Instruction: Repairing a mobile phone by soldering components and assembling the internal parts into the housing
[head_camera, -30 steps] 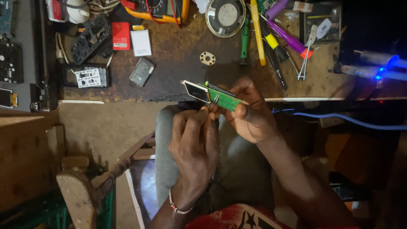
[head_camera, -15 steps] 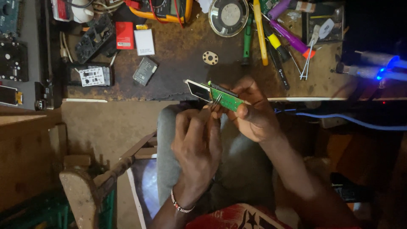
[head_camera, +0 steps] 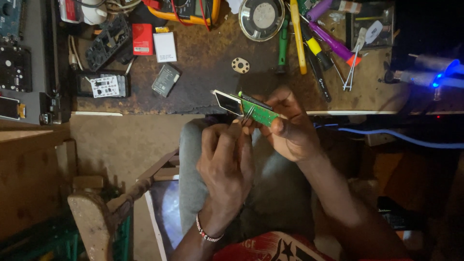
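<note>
Two hands met over our lap, just near of the workbench edge [head_camera: 193, 114]. Our left hand [head_camera: 226, 166] was curled nearly shut, its fingertips pinching a thin pair of metal tweezers [head_camera: 248, 115] whose tips rested on the board. Our right hand [head_camera: 290, 129] was closed around the right end of a small green circuit board [head_camera: 258, 112], thumb on the near edge and fingers behind the far edge, so that the populated face stayed uncovered. A small dark display [head_camera: 227, 102] with a pale rim hung off the board's left end, tilted and unsupported.

We judged the board light and stiff but fragile: it should be gripped by its bare edges, as our right hand did, never by the display or the soldered parts, and the junction between display and board looked the weakest point. The tweezers called for a light touch, since a slip could scrape the components.

Farther off, on the worn brown bench, lay a grey phone battery [head_camera: 166, 80], a white battery [head_camera: 165, 47] beside a red one [head_camera: 142, 38], a round speaker [head_camera: 261, 18], and to the right a row of screwdrivers, among them a yellow one [head_camera: 297, 34] and a purple one [head_camera: 333, 44]. At the far right a blue light [head_camera: 441, 77] glowed.
</note>
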